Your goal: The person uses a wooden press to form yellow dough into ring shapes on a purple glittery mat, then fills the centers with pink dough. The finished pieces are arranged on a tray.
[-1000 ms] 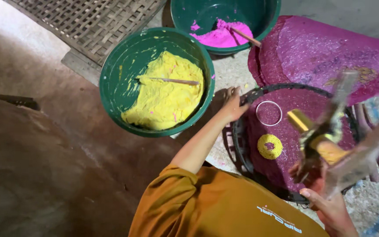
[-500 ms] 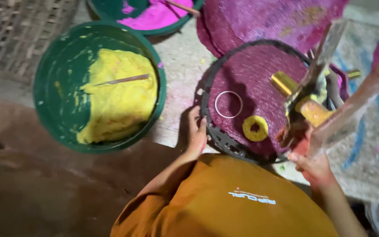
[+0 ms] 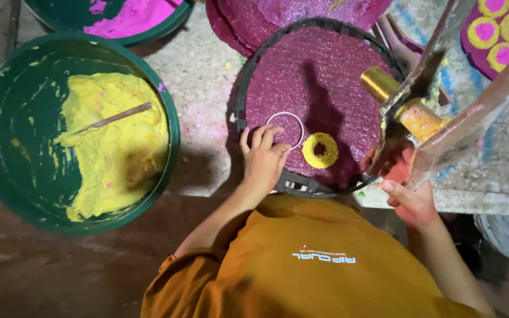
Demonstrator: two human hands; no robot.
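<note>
Honestly, the main thing that can go wrong from here is smearing. Your left hand [image 3: 264, 158] sits on the near edge of the round purple disc [image 3: 316, 94], and the yellow ring of paste [image 3: 320, 150] lies just to the right of it, near but not touching. If your palm slides sideways or the wrist drops, you could flatten that ring or drag yellow across the purple surface.

The thin white hoop [image 3: 284, 130] is another weak spot. It lies flat on the disc right at your fingertips [image 3: 268, 134], which are loosely spread and resting on or against its lower left rim, not pinching it. A nudge from there could skate it toward the yellow ring, since it looks light and just sits loose on top.

Your right hand [image 3: 410, 191] is closed around the lower end of a clear floppy bag [image 3: 466, 112] with a gold-coloured tube [image 3: 400, 101] showing behind it. I can't tell exactly how the fingers grip, because the plastic blurs that part. A drip could land anywhere on the disc.

Also, the green tub of yellow paste [image 3: 75, 132] with its stick [image 3: 115, 118] sits just left of your elbow line, so a wide swing back could knock it.
</note>
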